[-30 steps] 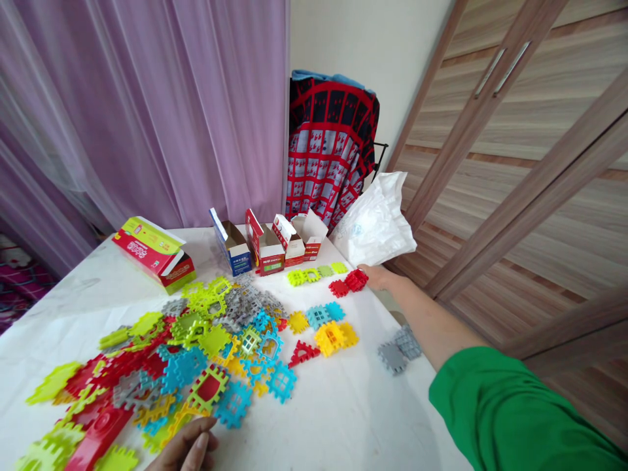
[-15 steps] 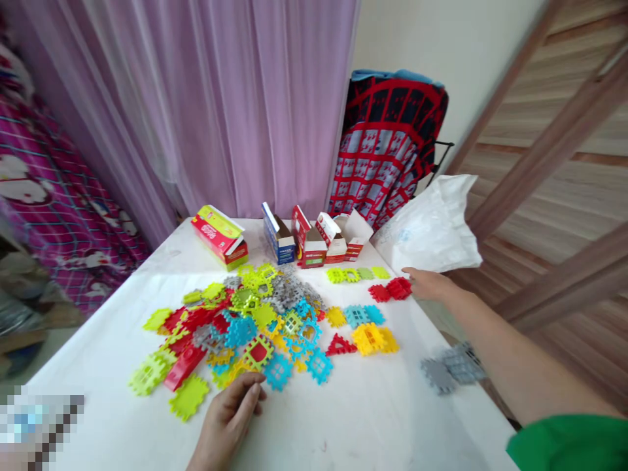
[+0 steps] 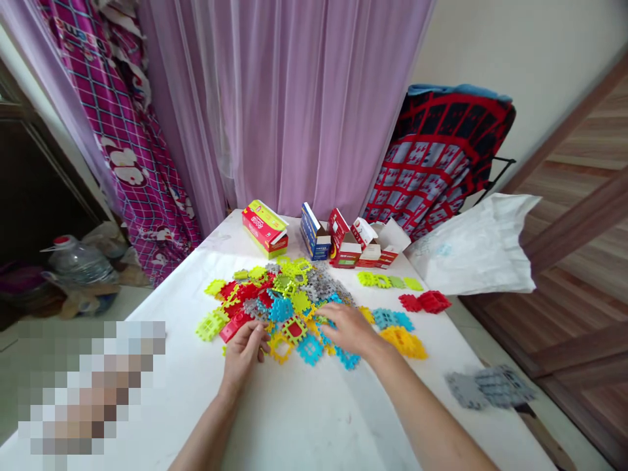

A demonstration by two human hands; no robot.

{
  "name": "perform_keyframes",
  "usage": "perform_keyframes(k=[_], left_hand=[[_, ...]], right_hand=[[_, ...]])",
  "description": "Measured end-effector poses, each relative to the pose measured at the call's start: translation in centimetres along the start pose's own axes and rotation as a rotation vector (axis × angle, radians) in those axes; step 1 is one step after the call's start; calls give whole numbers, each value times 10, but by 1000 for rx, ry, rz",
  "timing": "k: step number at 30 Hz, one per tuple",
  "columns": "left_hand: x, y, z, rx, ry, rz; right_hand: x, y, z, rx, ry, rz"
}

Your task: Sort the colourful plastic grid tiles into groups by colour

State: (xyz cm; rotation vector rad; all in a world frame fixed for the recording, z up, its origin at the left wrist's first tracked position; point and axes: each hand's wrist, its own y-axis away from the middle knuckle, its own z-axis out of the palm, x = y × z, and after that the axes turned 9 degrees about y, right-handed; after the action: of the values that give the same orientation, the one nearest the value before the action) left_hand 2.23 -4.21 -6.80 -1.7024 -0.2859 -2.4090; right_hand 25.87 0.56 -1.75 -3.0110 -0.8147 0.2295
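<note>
A mixed pile of toothed plastic pieces (image 3: 299, 302) lies on the white table. At its near left edge is my left hand (image 3: 248, 343), fingers curled in and thumb against them; whatever they may hold is hidden. Over the right side of the pile reaches my right hand (image 3: 346, 325), thumb and fingers apart, its fingertips close to blue and yellow pieces. To the right lie sorted groups: green pieces (image 3: 389, 281), red pieces (image 3: 426, 301), light blue pieces (image 3: 392, 319), yellow pieces (image 3: 405, 342) and grey pieces (image 3: 490, 386).
Along the back stand a red and yellow-green box (image 3: 265, 229), a blue box (image 3: 314, 234) and several opened red boxes (image 3: 345, 242). A white bag (image 3: 481, 252) leans at the right back edge. A blurred patch (image 3: 93, 392) covers the lower left.
My right hand has come from the red pieces at the right edge to the pile. My left hand has moved up against the pile's near edge. The view has shifted left.
</note>
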Motion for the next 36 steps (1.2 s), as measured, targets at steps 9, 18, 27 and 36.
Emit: perform_keyframes(k=[9, 18, 27, 36], left_hand=[[-7, -2, 2, -9, 20, -9], [-4, -1, 7, -6, 28, -25], [-3, -1, 7, 7, 22, -25], [-7, -2, 7, -98, -56, -28]], right_hand=[[-61, -6, 40, 99, -1, 115], [-14, 15, 31, 284, -130, 526], [-71, 1, 39, 132, 114, 142], [-72, 4, 48, 329, -53, 264]])
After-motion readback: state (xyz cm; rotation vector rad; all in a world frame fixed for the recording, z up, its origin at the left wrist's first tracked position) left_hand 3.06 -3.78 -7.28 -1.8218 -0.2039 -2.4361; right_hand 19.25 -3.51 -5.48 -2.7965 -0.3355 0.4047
